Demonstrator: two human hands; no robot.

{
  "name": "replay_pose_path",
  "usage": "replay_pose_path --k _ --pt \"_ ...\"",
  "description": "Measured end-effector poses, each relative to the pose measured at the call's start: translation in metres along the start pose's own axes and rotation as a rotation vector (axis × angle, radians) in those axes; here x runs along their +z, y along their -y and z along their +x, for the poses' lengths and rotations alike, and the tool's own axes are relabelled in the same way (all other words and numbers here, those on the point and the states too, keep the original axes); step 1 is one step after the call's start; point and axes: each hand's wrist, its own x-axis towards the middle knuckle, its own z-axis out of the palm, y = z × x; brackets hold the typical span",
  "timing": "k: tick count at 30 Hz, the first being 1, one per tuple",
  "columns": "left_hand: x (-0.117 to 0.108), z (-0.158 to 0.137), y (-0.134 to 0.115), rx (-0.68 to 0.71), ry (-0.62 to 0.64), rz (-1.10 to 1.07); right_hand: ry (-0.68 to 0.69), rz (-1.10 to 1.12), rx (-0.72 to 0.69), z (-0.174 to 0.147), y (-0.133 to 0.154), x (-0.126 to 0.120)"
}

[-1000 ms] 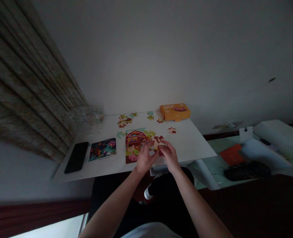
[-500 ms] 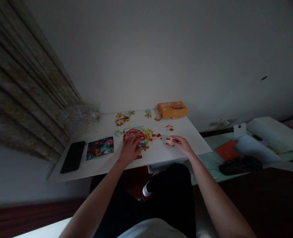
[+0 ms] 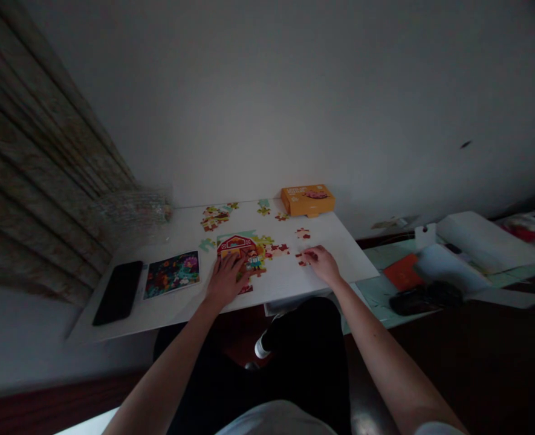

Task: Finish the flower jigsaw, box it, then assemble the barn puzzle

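Note:
The partly joined jigsaw puzzle (image 3: 236, 241), with a red barn and a figure on it, lies on the white table. My left hand (image 3: 224, 281) rests on its lower left part, fingers spread and flat. To the right, my right hand (image 3: 324, 267) has its fingertips closed on a red and cream puzzle piece (image 3: 300, 258) at the tabletop, covering part of it. A similar loose piece (image 3: 302, 233) lies just beyond. Red and pink pieces (image 3: 277, 251) extend from the puzzle's right side. Farther back lie a joined cluster (image 3: 213, 219) and several loose pieces.
An orange box (image 3: 308, 201) stands at the table's back right. On the left are a printed picture (image 3: 173, 275), a black phone-like slab (image 3: 118, 293) and clear bubble wrap (image 3: 135, 208). A lower glass surface on the right holds an orange-red booklet (image 3: 403, 273) and other items.
The view has shifted slightly, moving the scene left. My right hand has turned, its fingers now covering more of the puzzle piece. My left hand stays flat on the puzzle.

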Motion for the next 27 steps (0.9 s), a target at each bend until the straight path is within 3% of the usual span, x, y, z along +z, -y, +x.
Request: replay_pose_path --k 8,14,18,22,27 --pt "0.004 0.000 0.003 -0.003 -0.016 -0.016 -0.118 0.052 -0.074 -0.004 -0.009 0.001" --pt "0.004 0.000 0.003 -0.006 -0.024 -0.063 -0.041 0.040 -0.040 -0.009 -0.008 -0.005" --pt "0.002 -0.001 0.009 -0.010 -0.105 -0.219 0.015 -0.052 -0.074 -0.010 -0.005 -0.009" --pt "-0.010 0.004 0.035 -0.115 -0.200 -0.308 0.001 -0.128 -0.091 -0.011 -0.005 -0.007" --pt "-0.036 0.016 0.080 -0.337 -0.178 -0.077 -0.036 -0.154 -0.150 -0.010 -0.013 -0.001"
